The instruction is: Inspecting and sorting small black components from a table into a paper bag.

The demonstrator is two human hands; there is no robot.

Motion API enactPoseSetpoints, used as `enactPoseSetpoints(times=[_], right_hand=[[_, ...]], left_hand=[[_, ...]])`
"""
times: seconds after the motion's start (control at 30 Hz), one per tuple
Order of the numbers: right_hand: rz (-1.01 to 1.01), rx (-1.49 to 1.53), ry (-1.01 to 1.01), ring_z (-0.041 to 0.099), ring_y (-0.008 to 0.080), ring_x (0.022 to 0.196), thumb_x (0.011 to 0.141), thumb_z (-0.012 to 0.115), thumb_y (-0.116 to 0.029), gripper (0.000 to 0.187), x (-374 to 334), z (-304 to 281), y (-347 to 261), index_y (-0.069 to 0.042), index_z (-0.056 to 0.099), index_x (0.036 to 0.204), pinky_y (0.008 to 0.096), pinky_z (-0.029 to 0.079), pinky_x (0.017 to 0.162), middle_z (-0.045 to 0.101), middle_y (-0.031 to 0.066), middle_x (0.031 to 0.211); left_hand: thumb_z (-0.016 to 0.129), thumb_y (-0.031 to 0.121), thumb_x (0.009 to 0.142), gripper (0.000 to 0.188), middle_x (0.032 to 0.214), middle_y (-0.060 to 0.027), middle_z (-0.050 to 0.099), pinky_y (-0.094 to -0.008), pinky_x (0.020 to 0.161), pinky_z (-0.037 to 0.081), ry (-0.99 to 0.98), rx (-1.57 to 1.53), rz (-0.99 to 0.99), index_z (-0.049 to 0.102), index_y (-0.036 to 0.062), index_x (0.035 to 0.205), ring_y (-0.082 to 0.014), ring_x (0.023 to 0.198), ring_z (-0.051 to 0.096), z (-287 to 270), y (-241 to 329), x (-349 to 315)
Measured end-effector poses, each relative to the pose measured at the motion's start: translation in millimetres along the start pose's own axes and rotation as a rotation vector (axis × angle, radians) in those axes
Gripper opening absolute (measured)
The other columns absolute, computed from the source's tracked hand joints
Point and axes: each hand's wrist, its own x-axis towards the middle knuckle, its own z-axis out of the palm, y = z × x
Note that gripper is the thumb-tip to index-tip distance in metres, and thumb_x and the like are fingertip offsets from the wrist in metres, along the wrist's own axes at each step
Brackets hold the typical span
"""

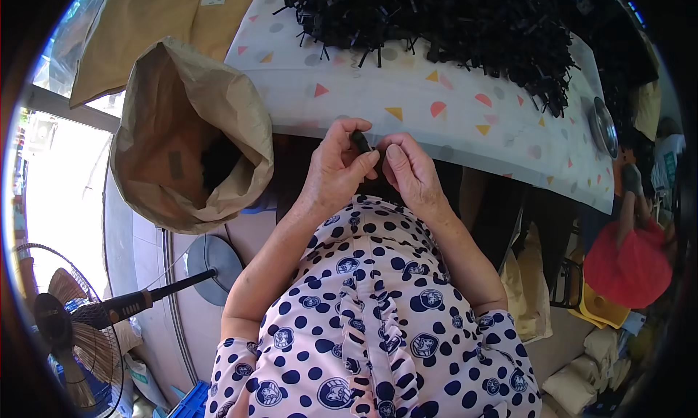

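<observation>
In front of my body, at the near edge of the table, my two hands are close together. My left hand (pixel 340 163) grips a small black tube-like part (pixel 359 140) between thumb and fingers. My right hand (pixel 413 172) is closed beside it, thumb against forefinger; what its fingertips hold is too small to make out. A big heap of small black parts (pixel 451 25) with thin stems lies on the table's far side. To the left, an upright brown paper sack (pixel 243 105) stands with its mouth wide, and something black (pixel 218 163) shows inside.
A white table cover (pixel 283 91) with coloured shapes reaches my hands. A round metal dish (pixel 605 127) sits at its right edge. At lower left is a standing fan (pixel 69 323). To the right, a person in red (pixel 629 262) is near a yellow container (pixel 603 309).
</observation>
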Motion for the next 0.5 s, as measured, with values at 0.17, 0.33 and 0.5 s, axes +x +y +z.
enactPoseSetpoints(times=[0.17, 0.33, 0.5], right_hand=[[-0.11, -0.167, -0.14, 0.046, 0.0091, 0.06, 0.1, 0.045, -0.019, 0.02, 0.2, 2.3, -15.0, -0.001, 0.053, 0.101, 0.023, 0.041, 0.056, 0.056, 0.0034, 0.07], [-0.105, -0.239, -0.149, 0.05, 0.0103, 0.061, 0.099, 0.046, -0.017, 0.019, 3.0, 2.3, -13.3, 0.001, 0.053, 0.1, 0.0245, 0.044, 0.058, 0.057, 0.0052, 0.069], [-0.082, -0.241, -0.144, 0.051, 0.0107, 0.06, 0.099, 0.046, -0.016, 0.018, 1.3, 6.5, -12.1, 0.001, 0.053, 0.1, 0.0246, 0.044, 0.058, 0.058, 0.0061, 0.07]], left_hand=[[0.051, -0.009, 0.086, 0.033, 0.09, -0.0051, 0.054, -0.021, 0.064, 0.049, -0.01, 0.133, 0.035, 0.04, 0.0034, 0.115, -0.0085, 0.069, 0.057, 0.6, -5.1, -5.6], [0.05, -0.011, 0.084, 0.033, 0.09, -0.0063, 0.054, -0.0222, 0.063, 0.049, -0.043, 0.189, 0.066, 0.039, 0.002, 0.112, -0.0086, 0.071, 0.057, -1.4, -4.9, -5.5], [0.056, -0.006, 0.083, 0.031, 0.076, -0.013, 0.06, -0.0301, 0.061, 0.049, -0.019, 0.265, 0.078, 0.041, 0.0031, 0.108, -0.019, 0.065, 0.062, -0.8, -4.7, -5.6]])
